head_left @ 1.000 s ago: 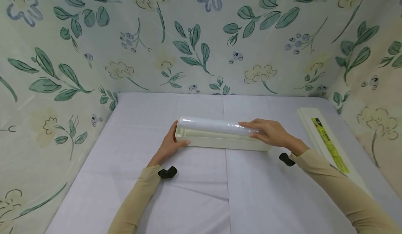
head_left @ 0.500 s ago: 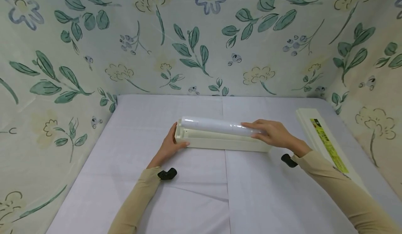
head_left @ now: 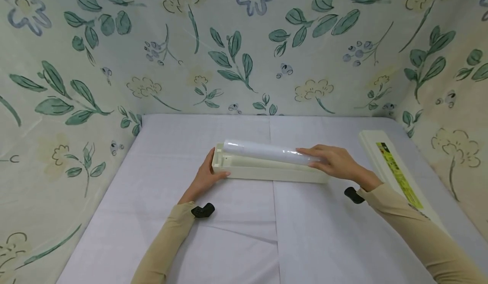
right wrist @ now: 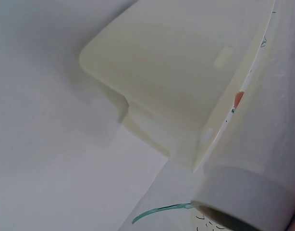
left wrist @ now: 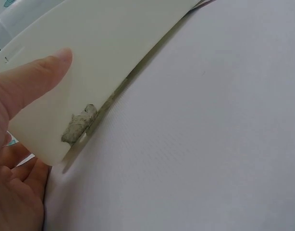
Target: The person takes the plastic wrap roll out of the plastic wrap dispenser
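A long cream plastic box (head_left: pixel 270 174), its top uncovered, lies crosswise in the middle of the table. My left hand (head_left: pixel 203 178) grips its left end, thumb on the front wall and fingers behind. In the left wrist view a crumpled grey patch (left wrist: pixel 79 126) sticks to the box near its lower edge. My right hand (head_left: pixel 337 163) holds the right end of a glossy roll of clear film (head_left: pixel 263 150), slanting over the box opening with its left end higher. The right wrist view shows the roll's hollow core (right wrist: pixel 243 197) beside the box end (right wrist: pixel 162 62).
A long cream lid-like piece (head_left: pixel 371 137) with a yellow-green label (head_left: pixel 399 174) lies along the right side, partly behind my right sleeve (head_left: pixel 411 229). White cloth (head_left: pixel 236 250) covers the table. Flower-patterned sheeting (head_left: pixel 251 63) stands behind and at both sides.
The roll has slid slightly to the right, its left end moving away from the box's left end and uncovering more of the inside. My right hand moved with it; the left hand stayed put.
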The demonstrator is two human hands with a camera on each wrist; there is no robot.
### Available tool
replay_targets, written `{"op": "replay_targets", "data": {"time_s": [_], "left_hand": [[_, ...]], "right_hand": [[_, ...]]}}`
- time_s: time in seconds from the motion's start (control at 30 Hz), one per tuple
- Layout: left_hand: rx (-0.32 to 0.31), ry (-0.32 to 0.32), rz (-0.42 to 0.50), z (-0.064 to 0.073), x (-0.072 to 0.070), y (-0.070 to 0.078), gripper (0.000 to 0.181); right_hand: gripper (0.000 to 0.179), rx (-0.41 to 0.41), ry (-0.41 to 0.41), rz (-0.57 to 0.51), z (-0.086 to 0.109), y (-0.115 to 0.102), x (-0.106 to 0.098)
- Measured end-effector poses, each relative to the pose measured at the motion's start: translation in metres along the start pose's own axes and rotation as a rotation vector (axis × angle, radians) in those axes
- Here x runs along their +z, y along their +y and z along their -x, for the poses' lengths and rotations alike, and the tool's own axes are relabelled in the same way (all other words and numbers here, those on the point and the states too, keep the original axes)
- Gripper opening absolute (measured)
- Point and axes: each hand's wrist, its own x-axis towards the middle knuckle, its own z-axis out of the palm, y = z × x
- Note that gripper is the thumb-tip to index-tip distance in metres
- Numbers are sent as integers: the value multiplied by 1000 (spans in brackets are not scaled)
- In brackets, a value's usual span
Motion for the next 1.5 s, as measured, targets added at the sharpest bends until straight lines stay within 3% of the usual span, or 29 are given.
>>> {"op": "replay_targets", "data": {"time_s": [0.2, 0.5, 0.83, 1.13, 1.5], "left_hand": [[5, -4, -5, -1, -1, 3, 99], [-5, -42, 14, 9, -2, 26, 99], [16, -15, 1, -1, 0, 1, 100], [2, 2, -21, -1, 1, 1, 100], [30, 1, -28, -2, 1, -2, 98]], "right_hand": [[53, -2, 17, -2, 2, 0, -2], [54, -2, 35, 1, 7, 1, -4], [55, -3, 58, 15, 11, 4, -6], [56, 7, 86, 27, 19, 7, -8], [59, 28, 114, 39, 31, 16, -10]]}}
